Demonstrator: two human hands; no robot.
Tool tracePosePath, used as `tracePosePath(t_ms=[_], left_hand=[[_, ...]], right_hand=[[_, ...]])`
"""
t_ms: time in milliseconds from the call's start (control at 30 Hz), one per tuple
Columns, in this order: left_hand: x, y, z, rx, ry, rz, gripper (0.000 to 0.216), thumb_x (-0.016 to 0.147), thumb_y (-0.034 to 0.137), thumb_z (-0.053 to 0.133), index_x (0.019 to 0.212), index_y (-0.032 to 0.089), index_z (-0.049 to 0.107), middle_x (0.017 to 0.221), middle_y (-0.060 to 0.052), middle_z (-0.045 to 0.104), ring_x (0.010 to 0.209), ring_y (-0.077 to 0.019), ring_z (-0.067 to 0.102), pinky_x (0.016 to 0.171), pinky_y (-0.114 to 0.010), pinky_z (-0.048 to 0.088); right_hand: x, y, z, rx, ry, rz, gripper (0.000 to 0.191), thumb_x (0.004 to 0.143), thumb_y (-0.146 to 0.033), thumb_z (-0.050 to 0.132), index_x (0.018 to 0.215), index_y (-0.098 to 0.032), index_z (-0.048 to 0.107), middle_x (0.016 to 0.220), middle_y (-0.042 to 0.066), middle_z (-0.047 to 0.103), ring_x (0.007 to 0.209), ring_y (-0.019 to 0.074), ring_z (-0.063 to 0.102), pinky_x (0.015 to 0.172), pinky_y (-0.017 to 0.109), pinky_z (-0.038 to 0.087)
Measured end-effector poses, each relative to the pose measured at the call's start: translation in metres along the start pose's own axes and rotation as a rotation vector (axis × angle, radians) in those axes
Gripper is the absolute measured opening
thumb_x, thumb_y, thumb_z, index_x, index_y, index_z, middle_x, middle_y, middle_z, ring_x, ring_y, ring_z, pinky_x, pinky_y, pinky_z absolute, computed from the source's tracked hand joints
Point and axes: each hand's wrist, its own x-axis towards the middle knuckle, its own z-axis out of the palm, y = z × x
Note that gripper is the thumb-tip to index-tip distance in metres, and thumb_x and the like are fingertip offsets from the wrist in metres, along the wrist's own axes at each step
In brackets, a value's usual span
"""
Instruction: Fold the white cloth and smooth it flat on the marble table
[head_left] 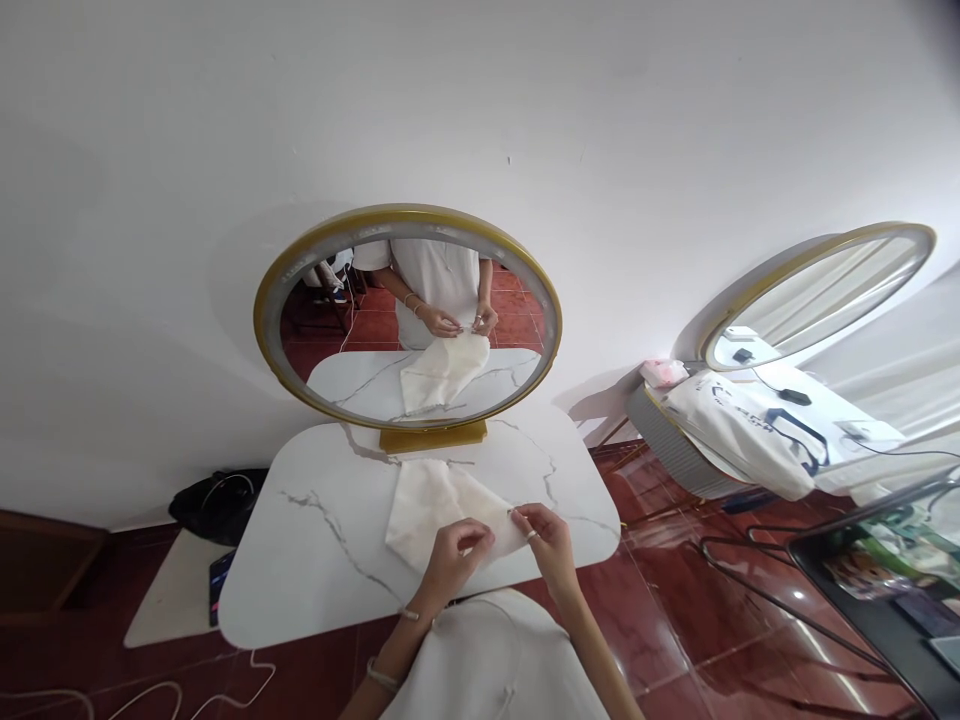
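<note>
Cream cloth (429,500) lies flat on the marble-patterned worktop (315,540) straight ahead of you. It spreads away from your fingers and slightly leftward, toward the stand of the round mirror (409,315). Your left hand (456,552) and right hand (546,540) sit close together at its near edge, each pinching the fabric with closed fingertips. The right holds the near right corner, and the left rests further over the cloth.
</note>
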Motion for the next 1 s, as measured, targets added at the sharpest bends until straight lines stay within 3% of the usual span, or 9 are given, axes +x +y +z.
tracePosePath(t_ms=[400,500,600,700,800,1000], left_hand=[[0.001,0.004,-0.003,0.033,0.021,0.031,0.025,0.076,0.04,0.064,0.075,0.016,0.069,0.09,-0.008,0.071,0.085,-0.0195,0.066,0.078,-0.028,0.055],[-0.003,0.008,-0.005,0.149,-0.044,0.072,0.019,0.079,0.036,0.062,0.082,0.018,0.068,0.087,-0.006,0.071,0.081,-0.0183,0.065,0.076,-0.028,0.052],[-0.009,0.011,-0.011,0.412,-0.167,0.182,0.013,0.077,0.031,0.065,0.082,0.02,0.068,0.084,-0.003,0.069,0.078,-0.0185,0.063,0.078,-0.031,0.049],[-0.015,0.013,-0.026,0.691,-0.222,0.277,0.012,0.078,0.032,0.068,0.077,0.02,0.068,0.081,-0.004,0.068,0.081,-0.0205,0.063,0.09,-0.038,0.044],[-0.02,0.016,-0.051,0.848,-0.196,0.302,0.018,0.082,0.035,0.065,0.071,0.021,0.067,0.081,-0.003,0.068,0.083,-0.0202,0.062,0.099,-0.044,0.037],[-0.034,0.018,-0.098,0.838,-0.064,0.244,0.024,0.086,0.037,0.061,0.068,0.023,0.068,0.077,0.0,0.071,0.08,-0.018,0.065,0.107,-0.049,0.036]], right_hand=[[0.007,-0.01,0.0,0.119,0.004,0.026,0.034,0.067,-0.049,0.08,0.07,-0.018,0.07,0.067,0.004,0.069,0.063,0.0161,0.061,0.06,0.028,0.049],[0.007,-0.013,0.0,0.132,0.025,0.008,0.033,0.067,-0.048,0.08,0.073,-0.018,0.068,0.07,0.004,0.069,0.067,0.0173,0.063,0.063,0.029,0.051],[0.006,-0.023,-0.003,0.16,0.033,-0.016,0.034,0.067,-0.045,0.082,0.082,-0.019,0.066,0.072,0.004,0.07,0.069,0.0183,0.065,0.065,0.029,0.052],[0.008,-0.037,-0.014,0.204,0.092,-0.046,0.035,0.067,-0.04,0.083,0.088,-0.02,0.064,0.072,0.004,0.071,0.069,0.0177,0.066,0.066,0.03,0.053],[0.015,-0.054,-0.032,0.237,0.205,-0.105,0.036,0.063,-0.037,0.086,0.086,-0.02,0.064,0.072,0.003,0.071,0.069,0.0165,0.067,0.067,0.029,0.054],[0.03,-0.085,-0.066,0.251,0.396,-0.222,0.036,0.062,-0.034,0.087,0.085,-0.019,0.063,0.075,0.001,0.071,0.073,0.0144,0.068,0.072,0.027,0.054]])
